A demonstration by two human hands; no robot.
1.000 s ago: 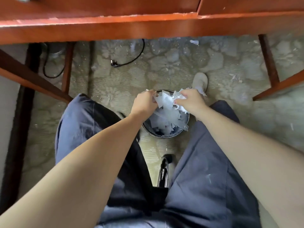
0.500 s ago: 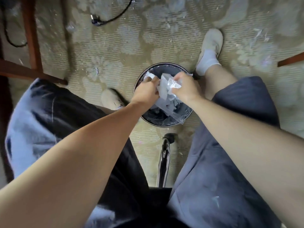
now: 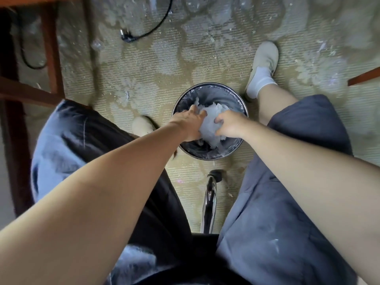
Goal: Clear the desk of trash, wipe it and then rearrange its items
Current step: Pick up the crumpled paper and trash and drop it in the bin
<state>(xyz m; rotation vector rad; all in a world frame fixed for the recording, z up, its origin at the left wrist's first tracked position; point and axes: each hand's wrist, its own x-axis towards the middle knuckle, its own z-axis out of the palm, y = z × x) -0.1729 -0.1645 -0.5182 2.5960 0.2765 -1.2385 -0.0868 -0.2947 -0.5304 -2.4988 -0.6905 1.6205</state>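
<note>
Nearest the camera the seat is mostly hidden under the dark blue shorts (image 3: 283, 212), so only a shiny chrome chair leg (image 3: 208, 202) sticks out between the knees, ending in a black caster. Just past it sits the round bin (image 3: 238, 97) on the carpet, metal rim, lined with a crinkly dark plastic bag. Both hands are down in its mouth on a pale, crumpled wad of trash (image 3: 211, 122), papery or plasticky, honestly too blurry to say which. The left hand (image 3: 189, 125) has its grip spread and pressed flat against the wad's left side; the right hand (image 3: 230, 124) has its grip curled into the wad from the right, fingertips buried so I can't see them. The bottom of the bin is hidden under it all. Further out, a beige shoe (image 3: 265, 56) with a white sock sits right of the bin, the other shoe half hidden behind the left forearm. The faded floral carpet (image 3: 164, 64) is littered with scraps, a black cable (image 3: 148, 29) lies at its far edge, and reddish wooden legs (image 3: 51, 48) are cut off at the left.
</note>
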